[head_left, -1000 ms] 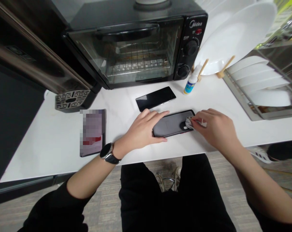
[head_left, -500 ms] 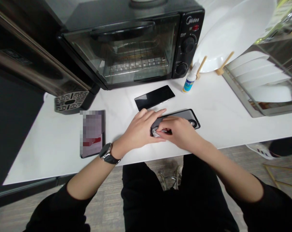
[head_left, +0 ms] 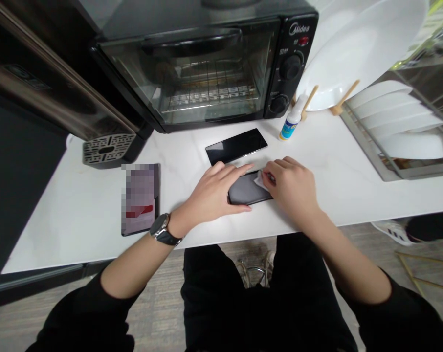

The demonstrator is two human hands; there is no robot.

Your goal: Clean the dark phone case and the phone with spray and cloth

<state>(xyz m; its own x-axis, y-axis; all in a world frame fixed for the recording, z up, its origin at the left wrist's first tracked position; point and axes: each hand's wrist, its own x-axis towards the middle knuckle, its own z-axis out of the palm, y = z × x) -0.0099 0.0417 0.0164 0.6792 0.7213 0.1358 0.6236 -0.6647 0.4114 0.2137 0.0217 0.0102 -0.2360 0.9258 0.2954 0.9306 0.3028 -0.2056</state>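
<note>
A dark-edged phone with a grey back (head_left: 244, 191) lies face down on the white counter. My left hand (head_left: 212, 191) grips its left end, thumb along the near edge and fingers along the far one. Pinched in my right hand (head_left: 294, 185) is a crumpled white wipe (head_left: 260, 181), pressed on the phone's back. That hand covers the phone's right end and its round camera. A second phone (head_left: 236, 146), black and glossy, rests just beyond. Off to the left is a tablet or large phone (head_left: 156, 195) with its screen blurred out.
A black toaster oven (head_left: 267, 73) stands behind the phones. A small spray bottle (head_left: 289, 128) is at its right corner, beside large white plates (head_left: 327, 73) on wooden pegs. White bowls (head_left: 412, 146) sit in a rack at right. A machine with a drip tray (head_left: 109, 146) stands left.
My right hand has slid the wipe rightward along the phone's back, away from my left hand, and now covers the camera. My left hand has kept its grip.
</note>
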